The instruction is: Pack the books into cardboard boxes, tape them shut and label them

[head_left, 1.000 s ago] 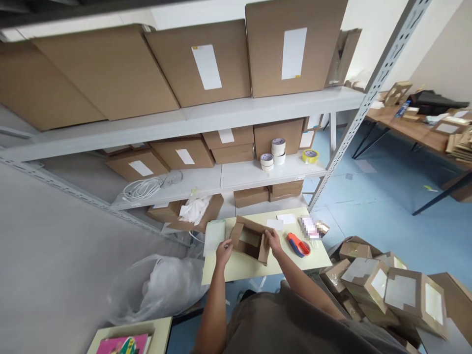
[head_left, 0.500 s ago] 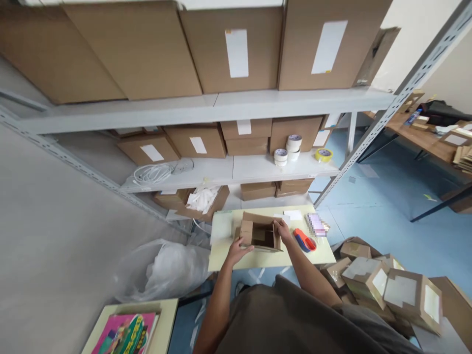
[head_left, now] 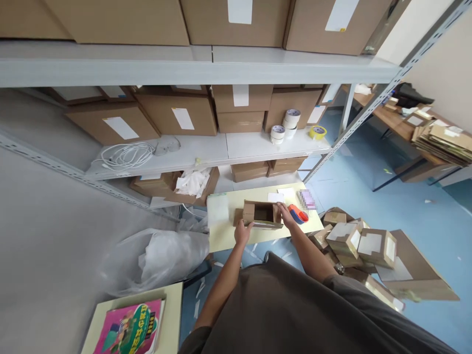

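A small brown cardboard box (head_left: 267, 224) with its top open sits on the pale yellow table (head_left: 221, 240), its hollow inside facing up. At its near left corner, my left hand (head_left: 242, 232) grips the wall by a flap that sticks out. My right hand (head_left: 285, 214) holds the box's right side, fingers over the upper edge. Just right of that hand lies an orange and blue tape dispenser (head_left: 298, 215). White paper slips (head_left: 276, 197) lie behind the box, and a blurred-out purple item (head_left: 307, 199) rests at the table's right end.
Grey shelving (head_left: 206, 73) with cartons rises in front. It holds tape rolls (head_left: 277, 134), yellow tape (head_left: 317, 132) and a coiled white cable (head_left: 127, 156). Sealed boxes (head_left: 376, 244) pile on the floor at right. A clear plastic bag (head_left: 158, 260) and a pink book (head_left: 129, 328) are at left.
The camera view has tilted down and shifted, so the shelves sit higher in view. Both hands stay on the box, whose opening now looks narrower from front to back.
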A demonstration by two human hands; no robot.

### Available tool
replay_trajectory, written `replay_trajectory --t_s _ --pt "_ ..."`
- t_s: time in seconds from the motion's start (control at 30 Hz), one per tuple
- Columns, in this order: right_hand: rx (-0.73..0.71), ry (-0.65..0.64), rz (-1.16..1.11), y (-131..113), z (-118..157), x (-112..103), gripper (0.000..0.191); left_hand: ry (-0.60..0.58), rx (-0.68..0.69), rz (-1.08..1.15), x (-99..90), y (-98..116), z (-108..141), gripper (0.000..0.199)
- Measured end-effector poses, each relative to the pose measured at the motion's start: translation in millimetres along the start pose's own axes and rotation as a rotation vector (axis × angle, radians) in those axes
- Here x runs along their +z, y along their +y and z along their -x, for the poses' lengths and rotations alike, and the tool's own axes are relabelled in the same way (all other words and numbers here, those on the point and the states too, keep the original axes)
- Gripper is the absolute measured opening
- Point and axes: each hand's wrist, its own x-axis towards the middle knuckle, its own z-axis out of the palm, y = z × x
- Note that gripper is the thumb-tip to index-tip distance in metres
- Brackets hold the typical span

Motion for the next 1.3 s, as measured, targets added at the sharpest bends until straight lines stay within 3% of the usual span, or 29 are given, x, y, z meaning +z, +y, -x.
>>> replay_trajectory --t_s 0.13,0.23,0.4,0.53,0.63,0.77,0.9,1.0,1.07,1.17,1.3 --pt "0.141 -0.112 -0.154 0 10 4 0.043 -0.017 -0.014 -0.052 -4.4 0 -3 0.047" --pt "0.197 -0.189 -0.149 3 8 12 0.049 0.011 -0.04 -0.074 -8.9 1 -4 0.049" --pt "0.202 -0.026 -0.065 13 9 18 0.039 0.006 -0.074 -0.126 -12.8 2 -4 0.054" --pt "0.272 -0.086 -0.23 11 19 11 0.051 0.024 -0.036 -0.129 -15.8 -1 -7 0.061" --pt "0.275 -0.077 -0.336 9 28 13 0.059 0.044 0.064 -0.139 -19.3 -4 -13 0.085" --pt "0.216 0.145 -0.174 21 44 36 0.044 0.003 0.198 -0.189 -21.6 -2 -23 0.098" --pt "0.222 0.249 0.15 36 60 58 0.039 -0.025 0.262 -0.25 -17.7 1 -33 0.079" --pt "0.221 0.246 0.363 39 60 63 0.043 -0.055 0.299 -0.278 -14.4 4 -45 0.065" --pt "0.193 0.236 0.426 37 54 62 0.048 -0.044 0.267 -0.254 -12.6 6 -57 0.071" --pt "0.154 0.184 0.457 37 41 60 0.06 -0.016 0.128 -0.207 -7.0 11 -75 0.093" --pt "0.056 0.008 0.452 46 27 46 0.068 -0.031 -0.031 -0.243 9.0 15 -88 0.073"
